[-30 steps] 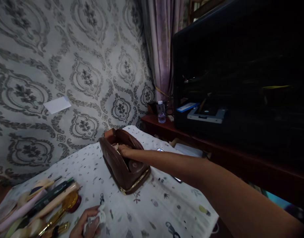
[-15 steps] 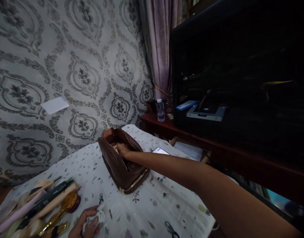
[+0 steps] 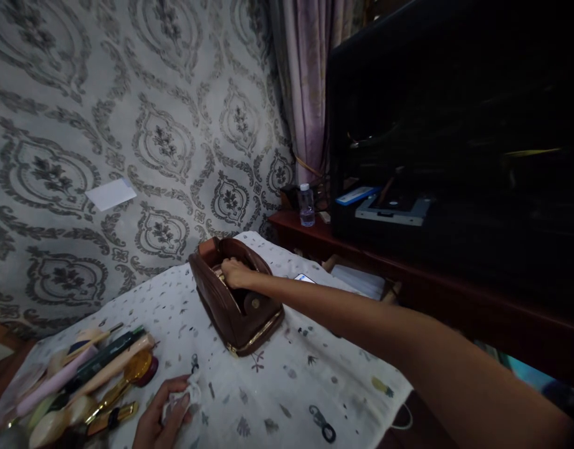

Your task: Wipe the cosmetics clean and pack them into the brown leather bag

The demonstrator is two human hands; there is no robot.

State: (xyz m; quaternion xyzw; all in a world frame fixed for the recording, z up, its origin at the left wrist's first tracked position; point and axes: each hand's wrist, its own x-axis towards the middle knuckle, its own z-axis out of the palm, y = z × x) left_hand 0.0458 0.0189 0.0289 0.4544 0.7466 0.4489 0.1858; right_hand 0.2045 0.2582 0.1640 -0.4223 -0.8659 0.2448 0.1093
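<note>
Fingers: right hand (image 3: 235, 274) inside brown bag (image 3: 242, 330), grasp hidden, cannot tell | patterned cloth (image 3: 249, 399): bears the bag, opened, any contents left unseen | cosmetics (image 3: 111, 350): lying outside, beside left hand (image 3: 151, 416) | white wad (image 3: 193, 393): gripped in left fingers

Bag (image 3: 235, 337) is showing plain dark brown, its zip (image 3: 263, 333) glinting gold, the tab (image 3: 207, 249) at its far end turning orange-brown. Wad (image 3: 193, 394) is reading white. Cloth (image 3: 249, 411) is carrying scattered small grey and dark motifs on white, one pineapple print (image 3: 381, 385) adding dull yellow-green. Among the tubes, one (image 3: 57, 379) is showing pale pink, another (image 3: 106, 355) dark green, a third (image 3: 116, 369) peach; round jar (image 3: 138, 365) is glowing amber. Wall (image 3: 164, 140) is repeating charcoal-grey damask medallions and leafy scrolls on pale grey. Curtain (image 3: 309, 93) is hanging mauve, ledge (image 3: 315, 234) showing deep red-brown, bottle cap (image 3: 304, 187) showing white.
</note>
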